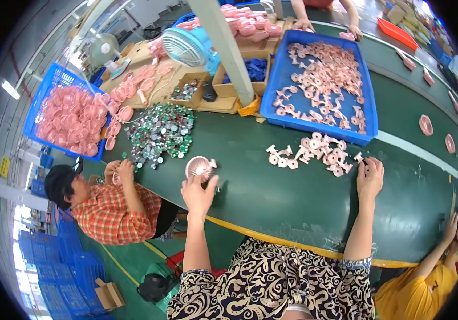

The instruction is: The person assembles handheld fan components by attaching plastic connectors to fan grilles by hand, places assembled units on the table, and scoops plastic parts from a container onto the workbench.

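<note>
My left hand (199, 198) grips the near edge of a round pink fan grille (197, 166), which has a short stub on its right side. To the right, my right hand (369, 182) has its fingers closed at a small pink bracket (359, 157) with a round end; the fingers partly hide it. Just left of that hand lies a loose pile of similar pink brackets (322, 152). More of the same brackets fill a large blue tray (371, 101) beyond it.
A heap of small green circuit boards (159, 133) lies at left. A blue basket (33, 120) of pink grilles, a light-blue fan (185, 47), a grey post (223, 48) and a cardboard box (218, 85) of blue parts stand beyond. Co-workers sit at both sides; another's hands show at the far side.
</note>
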A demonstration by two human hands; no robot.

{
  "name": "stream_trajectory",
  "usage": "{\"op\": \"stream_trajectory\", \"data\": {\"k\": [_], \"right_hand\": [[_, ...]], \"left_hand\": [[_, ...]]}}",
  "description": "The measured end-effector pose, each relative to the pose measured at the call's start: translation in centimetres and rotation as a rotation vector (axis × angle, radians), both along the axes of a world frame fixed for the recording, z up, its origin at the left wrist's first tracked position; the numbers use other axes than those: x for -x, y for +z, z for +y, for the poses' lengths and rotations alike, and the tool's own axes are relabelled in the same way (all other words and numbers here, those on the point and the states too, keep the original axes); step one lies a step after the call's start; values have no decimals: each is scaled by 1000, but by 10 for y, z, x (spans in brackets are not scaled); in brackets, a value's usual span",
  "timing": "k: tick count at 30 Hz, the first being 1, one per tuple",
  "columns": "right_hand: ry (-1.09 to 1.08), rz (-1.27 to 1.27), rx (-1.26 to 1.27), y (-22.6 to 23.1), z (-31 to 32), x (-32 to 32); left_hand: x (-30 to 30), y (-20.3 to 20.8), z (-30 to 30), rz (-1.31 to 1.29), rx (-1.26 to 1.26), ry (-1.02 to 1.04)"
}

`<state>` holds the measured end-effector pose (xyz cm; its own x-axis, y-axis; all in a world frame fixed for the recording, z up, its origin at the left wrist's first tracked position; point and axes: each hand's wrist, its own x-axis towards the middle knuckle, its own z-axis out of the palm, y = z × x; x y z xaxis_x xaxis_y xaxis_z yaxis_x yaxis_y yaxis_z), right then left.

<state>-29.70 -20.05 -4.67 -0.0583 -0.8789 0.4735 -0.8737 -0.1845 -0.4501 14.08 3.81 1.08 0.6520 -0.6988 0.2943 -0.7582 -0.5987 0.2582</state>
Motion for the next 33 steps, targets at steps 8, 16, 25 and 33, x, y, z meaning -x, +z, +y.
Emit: {"op": "stream_trajectory", "data": {"k": [8,16,25,33], "right_hand": [[5,-41,36,3,0,-5],[-27,-57,39,7,1,-9],[-37,-133,-19,7,2,1],[-1,-220,-139,22,8,1]], "left_hand": [[113,11,-33,224,67,-801],[139,9,-39,273,-93,-844],[122,14,-38,176,-138,-672],[121,10,-37,272,-113,-580]]}}
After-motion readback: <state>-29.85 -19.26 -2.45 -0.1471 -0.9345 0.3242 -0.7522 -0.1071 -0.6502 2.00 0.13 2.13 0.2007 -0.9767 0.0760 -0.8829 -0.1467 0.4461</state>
